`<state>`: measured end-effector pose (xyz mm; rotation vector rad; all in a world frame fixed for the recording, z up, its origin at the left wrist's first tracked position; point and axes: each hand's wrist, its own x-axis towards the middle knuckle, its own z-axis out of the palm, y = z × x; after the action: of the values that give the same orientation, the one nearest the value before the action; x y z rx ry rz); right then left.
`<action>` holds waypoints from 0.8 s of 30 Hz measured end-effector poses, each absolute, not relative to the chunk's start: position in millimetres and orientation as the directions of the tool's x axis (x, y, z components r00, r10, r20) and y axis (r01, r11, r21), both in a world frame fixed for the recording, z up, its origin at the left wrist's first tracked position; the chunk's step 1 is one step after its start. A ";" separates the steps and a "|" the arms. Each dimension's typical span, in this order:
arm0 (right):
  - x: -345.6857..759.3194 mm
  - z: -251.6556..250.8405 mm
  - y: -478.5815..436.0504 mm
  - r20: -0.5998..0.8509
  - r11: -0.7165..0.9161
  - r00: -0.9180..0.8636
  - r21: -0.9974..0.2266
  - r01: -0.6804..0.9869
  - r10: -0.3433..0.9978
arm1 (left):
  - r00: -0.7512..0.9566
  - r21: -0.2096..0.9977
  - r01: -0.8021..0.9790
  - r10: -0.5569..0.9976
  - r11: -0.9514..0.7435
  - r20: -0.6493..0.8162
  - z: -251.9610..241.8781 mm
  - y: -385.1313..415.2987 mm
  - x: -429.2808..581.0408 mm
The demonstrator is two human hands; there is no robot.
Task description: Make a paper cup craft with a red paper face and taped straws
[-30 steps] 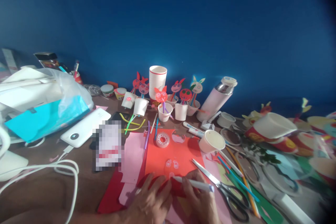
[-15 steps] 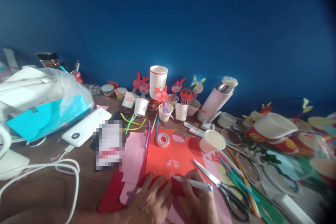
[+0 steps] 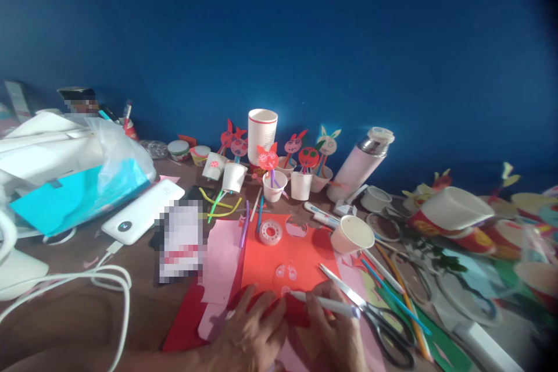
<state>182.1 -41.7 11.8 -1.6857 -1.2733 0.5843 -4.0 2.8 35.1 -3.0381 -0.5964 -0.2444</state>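
My right hand (image 3: 335,328) grips a white pen (image 3: 325,303) and points its tip at a small red paper piece (image 3: 291,309) near the bottom of the view. My left hand (image 3: 250,331) lies on that piece with its fingers spread flat, pressing it down. Both rest on a red-orange paper sheet (image 3: 285,256) with small white drawn shapes on it. Pink paper (image 3: 222,258) lies just left of the sheet.
Scissors (image 3: 370,314) lie right of my right hand beside coloured straws (image 3: 394,296). A tape roll (image 3: 270,232), a paper cup (image 3: 351,234), cups holding paper animal faces (image 3: 274,177), a cup stack (image 3: 262,135), a flask (image 3: 360,164) and a power bank (image 3: 142,210) crowd the table.
The pen in my right hand has shifted slightly rightward and lower. My left hand has stayed in place.
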 end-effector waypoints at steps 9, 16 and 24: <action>182.1 11.4 -40.0 0.115 -0.079 0.342 -0.859 0.506 0.933 | 0.945 0.004 0.297 0.294 -0.955 0.141 28.3 8.7 -5.1; 183.6 7.5 -40.8 0.104 -0.095 0.333 -0.842 0.531 0.937 | 0.947 0.024 0.293 0.294 -0.956 0.127 18.2 8.7 -5.4; 182.8 7.7 -42.0 0.090 -0.094 0.334 -0.864 0.495 0.938 | 0.922 0.018 0.354 0.352 -0.935 0.158 33.8 6.1 -4.5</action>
<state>182.8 -42.0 7.7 -1.7289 -1.2887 0.6408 -4.5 6.1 33.8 -3.0697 -0.5638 -0.2496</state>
